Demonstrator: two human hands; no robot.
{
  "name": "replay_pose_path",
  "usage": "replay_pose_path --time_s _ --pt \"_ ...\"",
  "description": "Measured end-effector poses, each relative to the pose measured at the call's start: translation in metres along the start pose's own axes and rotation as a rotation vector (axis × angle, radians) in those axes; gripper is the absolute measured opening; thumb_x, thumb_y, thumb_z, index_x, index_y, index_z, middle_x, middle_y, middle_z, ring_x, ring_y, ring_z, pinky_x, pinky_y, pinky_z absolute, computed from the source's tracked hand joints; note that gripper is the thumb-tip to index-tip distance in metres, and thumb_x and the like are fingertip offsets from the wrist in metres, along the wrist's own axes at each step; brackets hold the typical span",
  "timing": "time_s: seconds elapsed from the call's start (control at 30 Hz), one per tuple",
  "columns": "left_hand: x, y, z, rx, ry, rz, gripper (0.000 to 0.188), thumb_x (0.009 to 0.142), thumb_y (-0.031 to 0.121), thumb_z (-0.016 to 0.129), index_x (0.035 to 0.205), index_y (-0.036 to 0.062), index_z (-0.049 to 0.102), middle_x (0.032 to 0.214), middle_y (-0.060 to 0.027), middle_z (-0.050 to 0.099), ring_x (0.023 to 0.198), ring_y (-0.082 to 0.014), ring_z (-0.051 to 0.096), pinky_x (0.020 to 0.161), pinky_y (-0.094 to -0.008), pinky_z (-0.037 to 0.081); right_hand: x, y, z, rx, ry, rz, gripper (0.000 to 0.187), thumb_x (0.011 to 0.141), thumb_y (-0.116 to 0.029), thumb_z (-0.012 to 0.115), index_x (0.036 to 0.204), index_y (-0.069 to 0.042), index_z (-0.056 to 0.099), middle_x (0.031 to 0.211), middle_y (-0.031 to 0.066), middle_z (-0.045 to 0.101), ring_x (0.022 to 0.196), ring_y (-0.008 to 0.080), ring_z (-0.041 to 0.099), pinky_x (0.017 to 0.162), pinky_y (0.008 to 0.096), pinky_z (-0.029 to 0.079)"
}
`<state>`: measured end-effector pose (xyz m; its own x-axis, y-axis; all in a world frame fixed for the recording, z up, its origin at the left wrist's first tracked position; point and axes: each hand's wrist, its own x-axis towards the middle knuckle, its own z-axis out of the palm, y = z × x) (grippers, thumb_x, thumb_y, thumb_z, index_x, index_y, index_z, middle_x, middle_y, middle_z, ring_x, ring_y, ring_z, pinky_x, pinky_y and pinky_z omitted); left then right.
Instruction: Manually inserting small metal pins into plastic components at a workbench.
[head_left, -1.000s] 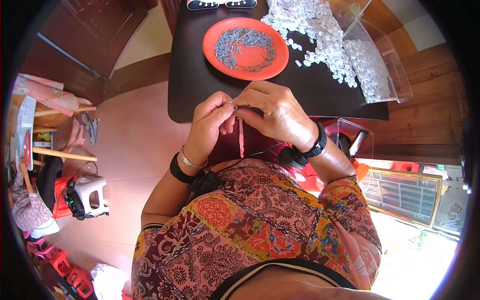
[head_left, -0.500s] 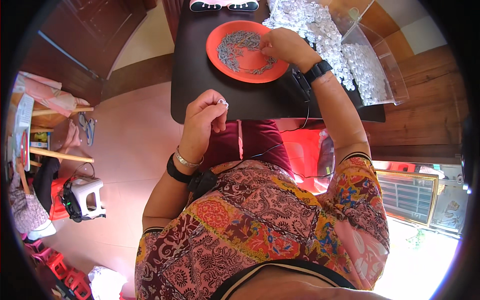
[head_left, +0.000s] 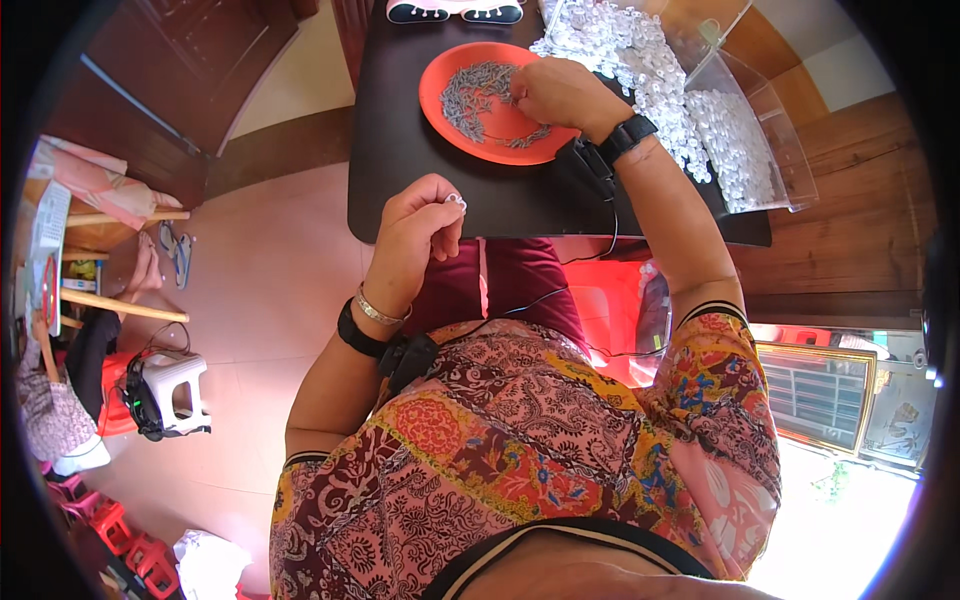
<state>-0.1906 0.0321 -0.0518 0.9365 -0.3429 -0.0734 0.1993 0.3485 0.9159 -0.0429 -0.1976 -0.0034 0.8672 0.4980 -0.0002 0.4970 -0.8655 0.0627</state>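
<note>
My left hand (head_left: 415,228) is closed in front of the table edge, pinching a small clear plastic piece (head_left: 456,203) with rounded openings between thumb and forefinger. My right hand (head_left: 572,97) reaches over the right side of an orange-red plate (head_left: 431,98). Its fingers are drawn together at the small grey screw-like pieces (head_left: 464,108) spread in the plate. The back of the hand hides its fingertips, so whatever they hold cannot be made out.
Clear plastic pieces (head_left: 650,90) are heaped at the table's right, some inside a transparent box (head_left: 800,165). A black device (head_left: 590,168) with a cable hangs by my right wrist. Pink-and-black shoes (head_left: 455,12) stand at the far edge. Another person's feet (head_left: 145,268) show at left.
The fingers of my right hand have closed together and shifted slightly left over the plate. My left hand still holds the clear piece, almost unmoved.
</note>
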Motion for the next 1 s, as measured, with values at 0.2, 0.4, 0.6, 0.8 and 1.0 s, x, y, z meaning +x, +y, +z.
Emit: replay_pose_path --time_s 0.2,0.4,0.6,0.8,1.0 --pt "0.002 -0.001 0.001 0.018 -0.008 0.009 0.011 0.084 0.012 0.052 0.075 0.0052 0.054 0.059 0.0002 0.052 0.047 -0.0063 0.047 0.043 -0.019 0.034 0.003 -0.011 0.01 -0.13 0.139 -0.032 0.015 0.071 -0.014 0.055 0.076 -0.008 0.067 0.073 0.0133 0.064 0.074 0.0328 0.063 0.065 0.0433 0.05" --pt "0.001 0.0 0.0 0.052 -0.018 -0.005 0.01 0.084 0.012 0.049 0.078 0.0056 0.052 0.06 -0.0016 0.051 0.048 -0.0091 0.046 0.045 -0.0203 0.034 0.008 -0.013 -0.006 -0.081 -0.064 0.051 0.019 0.073 -0.015 0.056 0.081 -0.004 0.068 0.083 0.0172 0.066 0.082 0.0346 0.064 0.071 0.0433 0.05" --pt "0.0 0.003 0.004 0.082 0.0 -0.013 0.011 0.084 0.013 0.049 0.077 0.0061 0.052 0.06 -0.001 0.052 0.048 -0.0084 0.047 0.045 -0.02 0.034 -0.013 0.001 0.012 0.23 0.133 0.048 0.02 0.08 -0.02 0.051 0.083 -0.002 0.058 0.077 0.0196 0.062 0.076 0.0396 0.06 0.069 0.0444 0.048" --pt "0.0 0.002 0.004 0.108 0.011 0.003 0.011 0.084 0.014 0.049 0.077 0.0063 0.053 0.059 -0.0009 0.051 0.047 -0.0081 0.046 0.044 -0.0197 0.033 -0.017 -0.003 0.024 0.218 0.264 0.026 0.018 0.085 -0.019 0.047 0.088 -0.002 0.053 0.077 0.0219 0.06 0.076 0.0415 0.058 0.067 0.0459 0.047" --pt "0.001 0.002 0.006 0.088 0.012 -0.002 0.011 0.084 0.014 0.049 0.077 0.0061 0.052 0.059 -0.0012 0.051 0.047 -0.008 0.046 0.044 -0.0198 0.033 -0.014 0.005 0.028 -0.021 0.482 -0.267 0.016 0.089 -0.017 0.047 0.089 -0.002 0.053 0.071 0.0175 0.058 0.064 0.034 0.059 0.059 0.0393 0.048"
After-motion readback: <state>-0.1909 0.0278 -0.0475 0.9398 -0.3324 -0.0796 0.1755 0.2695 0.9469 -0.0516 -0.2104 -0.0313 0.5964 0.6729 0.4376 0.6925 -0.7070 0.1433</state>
